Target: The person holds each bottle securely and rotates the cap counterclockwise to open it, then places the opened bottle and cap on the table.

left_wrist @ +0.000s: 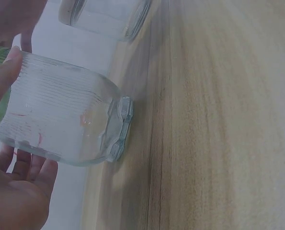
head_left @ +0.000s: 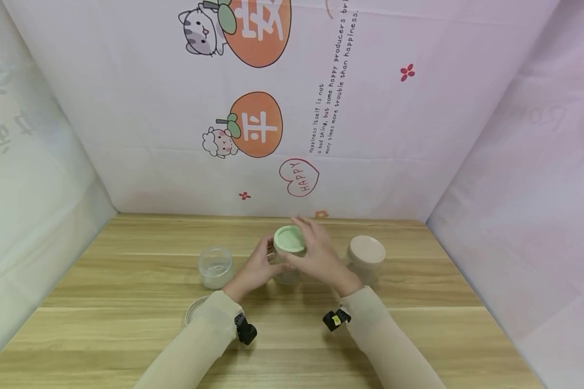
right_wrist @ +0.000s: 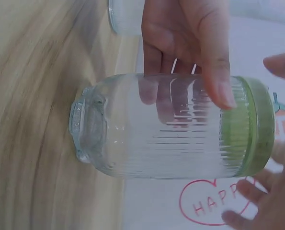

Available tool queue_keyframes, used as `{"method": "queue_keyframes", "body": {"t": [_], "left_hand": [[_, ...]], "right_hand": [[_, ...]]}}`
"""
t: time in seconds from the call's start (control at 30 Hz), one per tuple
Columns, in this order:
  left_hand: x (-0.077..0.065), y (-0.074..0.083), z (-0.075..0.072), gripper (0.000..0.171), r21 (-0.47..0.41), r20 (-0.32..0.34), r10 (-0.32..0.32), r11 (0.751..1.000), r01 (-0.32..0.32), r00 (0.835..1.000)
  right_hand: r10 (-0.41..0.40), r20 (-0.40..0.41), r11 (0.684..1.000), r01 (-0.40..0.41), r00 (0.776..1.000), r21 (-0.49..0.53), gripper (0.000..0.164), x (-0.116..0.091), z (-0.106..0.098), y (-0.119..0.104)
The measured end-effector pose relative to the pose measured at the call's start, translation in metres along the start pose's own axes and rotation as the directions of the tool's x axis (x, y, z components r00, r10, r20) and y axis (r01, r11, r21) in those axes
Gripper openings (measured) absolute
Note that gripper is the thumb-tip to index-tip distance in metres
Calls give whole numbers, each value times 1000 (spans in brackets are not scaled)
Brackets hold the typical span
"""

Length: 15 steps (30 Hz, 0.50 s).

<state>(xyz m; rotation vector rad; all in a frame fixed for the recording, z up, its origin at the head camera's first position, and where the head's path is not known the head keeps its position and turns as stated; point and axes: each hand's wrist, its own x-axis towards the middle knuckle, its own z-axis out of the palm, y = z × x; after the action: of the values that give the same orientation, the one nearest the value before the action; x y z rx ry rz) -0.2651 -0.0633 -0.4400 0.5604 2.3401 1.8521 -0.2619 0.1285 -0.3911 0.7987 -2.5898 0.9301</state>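
Note:
A clear ribbed glass jar (right_wrist: 147, 139) with a green lid (head_left: 290, 239) stands upright between the two hands, its scalloped base low at the wooden surface. My left hand (head_left: 257, 269) grips the jar's side, with the thumb across the front just below the lid and the fingers wrapped behind. Spread around the lid is my right hand (head_left: 319, 259); in the right wrist view its fingers (right_wrist: 247, 191) are loosely bent and its thumb stands away from the lid's edge. No contents show through the glass.
A second jar with a pale beige lid (head_left: 366, 250) stands to the right, near the right wrist. To the left is a lidless glass jar (head_left: 216, 268). A round, clear-rimmed piece (head_left: 192, 309) lies partly under the left sleeve. A printed cloth wall (head_left: 360, 183) borders the table's back edge.

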Motion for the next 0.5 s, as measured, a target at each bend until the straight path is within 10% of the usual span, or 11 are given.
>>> {"method": "queue_keyframes", "body": {"t": [0.5], "left_hand": [[-1,1,2,80,-29,-14,8,1000,-8,1000]], "right_hand": [[55,-105,967,-79,993,-242,86,-4,0,-5]]}}
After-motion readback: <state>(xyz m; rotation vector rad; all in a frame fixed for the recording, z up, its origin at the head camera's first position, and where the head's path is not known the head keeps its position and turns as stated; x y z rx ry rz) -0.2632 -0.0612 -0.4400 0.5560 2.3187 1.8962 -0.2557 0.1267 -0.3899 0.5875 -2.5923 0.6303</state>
